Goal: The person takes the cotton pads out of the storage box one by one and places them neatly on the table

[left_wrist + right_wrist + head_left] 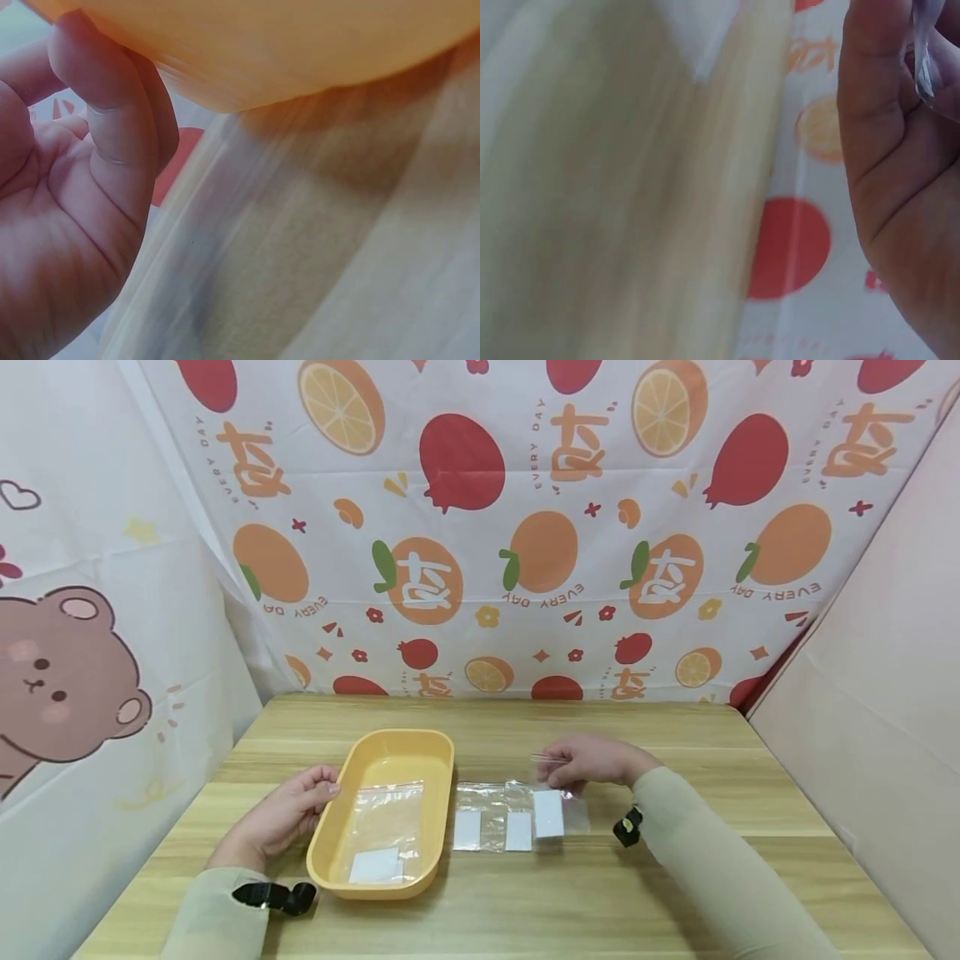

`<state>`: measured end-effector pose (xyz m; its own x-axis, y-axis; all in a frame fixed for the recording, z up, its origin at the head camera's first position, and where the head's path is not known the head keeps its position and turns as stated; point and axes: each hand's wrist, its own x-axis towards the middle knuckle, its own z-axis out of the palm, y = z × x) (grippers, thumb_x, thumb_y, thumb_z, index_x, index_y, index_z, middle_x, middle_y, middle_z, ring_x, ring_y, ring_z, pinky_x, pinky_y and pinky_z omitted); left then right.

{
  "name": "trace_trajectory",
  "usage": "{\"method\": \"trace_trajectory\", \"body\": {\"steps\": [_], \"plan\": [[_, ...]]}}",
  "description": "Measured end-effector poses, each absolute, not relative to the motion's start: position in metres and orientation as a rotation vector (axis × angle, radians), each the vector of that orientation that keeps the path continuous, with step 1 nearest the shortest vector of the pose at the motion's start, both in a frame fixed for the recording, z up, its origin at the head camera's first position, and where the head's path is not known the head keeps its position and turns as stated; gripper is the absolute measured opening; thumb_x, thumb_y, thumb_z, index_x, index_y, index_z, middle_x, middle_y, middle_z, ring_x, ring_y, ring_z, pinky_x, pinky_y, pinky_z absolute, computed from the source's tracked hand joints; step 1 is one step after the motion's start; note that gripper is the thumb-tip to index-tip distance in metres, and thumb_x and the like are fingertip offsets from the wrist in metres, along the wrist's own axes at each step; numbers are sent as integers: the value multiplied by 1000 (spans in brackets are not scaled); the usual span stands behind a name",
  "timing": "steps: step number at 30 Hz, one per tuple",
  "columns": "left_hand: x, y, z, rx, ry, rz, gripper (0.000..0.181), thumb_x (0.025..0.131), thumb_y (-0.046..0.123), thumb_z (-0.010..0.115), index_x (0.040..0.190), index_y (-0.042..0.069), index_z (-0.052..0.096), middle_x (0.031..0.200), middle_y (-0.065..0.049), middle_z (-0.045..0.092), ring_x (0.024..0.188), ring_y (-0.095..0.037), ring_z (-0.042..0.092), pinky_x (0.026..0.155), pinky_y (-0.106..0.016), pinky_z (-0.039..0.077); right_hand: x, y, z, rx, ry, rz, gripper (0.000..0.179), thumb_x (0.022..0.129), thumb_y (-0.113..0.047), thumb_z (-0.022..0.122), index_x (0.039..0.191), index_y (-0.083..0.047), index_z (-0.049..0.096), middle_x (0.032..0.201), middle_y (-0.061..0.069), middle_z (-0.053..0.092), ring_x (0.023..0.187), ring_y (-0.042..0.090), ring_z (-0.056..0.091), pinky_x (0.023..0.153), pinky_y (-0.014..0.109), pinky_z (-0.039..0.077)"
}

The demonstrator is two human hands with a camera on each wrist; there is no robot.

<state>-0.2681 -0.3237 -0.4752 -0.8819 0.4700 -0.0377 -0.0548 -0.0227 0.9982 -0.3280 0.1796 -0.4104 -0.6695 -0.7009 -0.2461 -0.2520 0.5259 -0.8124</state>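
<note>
1. Right now, right hand (588,760) pinches a clear zip bag (575,817) near its top, a white piece (548,814) inside; it looks lifted over the worktop (675,877), though whether its lower edge touches anything, can't tell.
2. Left hand (296,806) grips the left rim of the yellow tray (397,756), thumb at the edge, fingers curled against the outer wall in the left wrist view.
3. Two flat bags (492,831) lie side by side just right of the tray, seemingly overlapping; another bag (386,827) lies in the tray.
4. Risk: slippery film, small pinch; bag could slide out of the fingers if the grip loosens.
5. Risk: held bag hangs close to the flat ones, so its corner might snag or drag the nearer one, film clinging to film.
6. Risk: zip seal state not readable; if unsealed, a tilt could let the white piece out.
7. Risk: one-sided hold on the tray; a tug at the rim might tip or skid it, shifting the bag inside.
8. Materials: bags thin, glossy, wrinkled, with reddish zip lines on some; white pieces flat, matte, squarish, maybe card or foam.
9. Tray: smooth, probably plastic, oblong with rounded corners and raised walls. Worktop: pale wood-grain, streaky, flat. Sleeves (712,843): light, soft-looking fabric.
</note>
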Motion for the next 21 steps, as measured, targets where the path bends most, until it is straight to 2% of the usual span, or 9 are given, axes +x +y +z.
{"method": "trace_trajectory", "body": {"steps": [4,10,15,21], "plan": [[-269,-323,-474,450,1890,1966,22,109,9,45,119,-9,39,94,-4,64,78,-10,65,63,-25,58,-323,202,-424,-715,2216,-1055,10,95,-15,71,98,-7,67,90,6,68,77,18,66,70,39,60],[-269,-322,-472,499,1856,1979,21,109,8,43,118,-11,38,95,-5,65,79,-11,65,64,-26,58,-322,219,-438,-688,2300,-997,6,93,-11,71,98,-9,69,89,4,68,80,18,63,73,38,57],[-269,-321,-472,497,1850,1988,20,109,7,44,118,-10,39,96,-5,64,80,-11,66,65,-26,58,-321,220,-448,-672,2375,-931,10,92,-8,73,99,-13,69,90,1,67,82,17,61,74,35,54],[-270,-322,-473,481,1850,1990,19,109,7,44,118,-9,40,96,-5,65,80,-11,66,65,-26,58,-322,218,-454,-657,2458,-942,15,91,-11,76,101,-15,66,84,-2,60,80,17,56,73,35,49]]}}
